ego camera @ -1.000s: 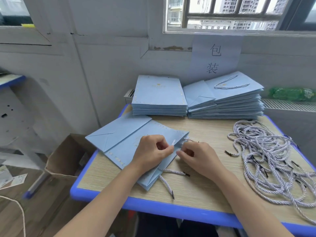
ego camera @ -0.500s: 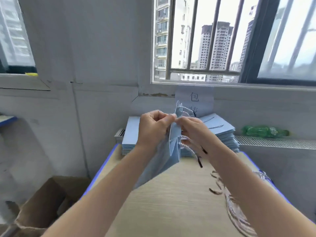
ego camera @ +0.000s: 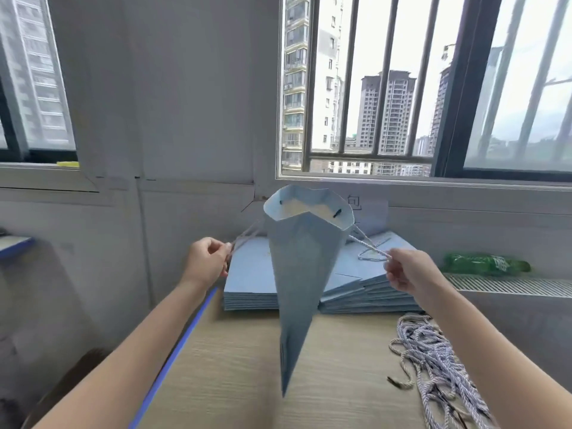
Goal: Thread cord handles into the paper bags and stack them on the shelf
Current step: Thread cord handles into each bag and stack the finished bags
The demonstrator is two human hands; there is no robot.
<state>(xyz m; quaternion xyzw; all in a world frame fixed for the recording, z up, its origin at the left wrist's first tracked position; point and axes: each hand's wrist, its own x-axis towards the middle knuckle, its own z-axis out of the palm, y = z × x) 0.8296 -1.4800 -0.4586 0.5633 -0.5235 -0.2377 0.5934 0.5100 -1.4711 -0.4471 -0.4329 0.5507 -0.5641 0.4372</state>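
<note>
A light blue paper bag (ego camera: 297, 274) hangs in the air above the table, its mouth pulled open at the top and its folded bottom pointing down. Black cord tips show at two holes inside the rim. My left hand (ego camera: 206, 263) grips the cord handle on the bag's left side. My right hand (ego camera: 405, 270) pinches the twisted white-and-blue cord handle (ego camera: 370, 247) on the right side. Both hands pull outward, level with each other.
Two stacks of flat blue bags (ego camera: 250, 283) lie at the back of the wooden table (ego camera: 235, 382), which has a blue edge. A heap of loose cords (ego camera: 433, 360) lies at the right. A green bottle (ego camera: 486, 264) rests on the ledge.
The bag has gone from lying flat on the table to hanging in the air. My hands have moved apart, each holding a cord handle, and the bag's mouth has opened.
</note>
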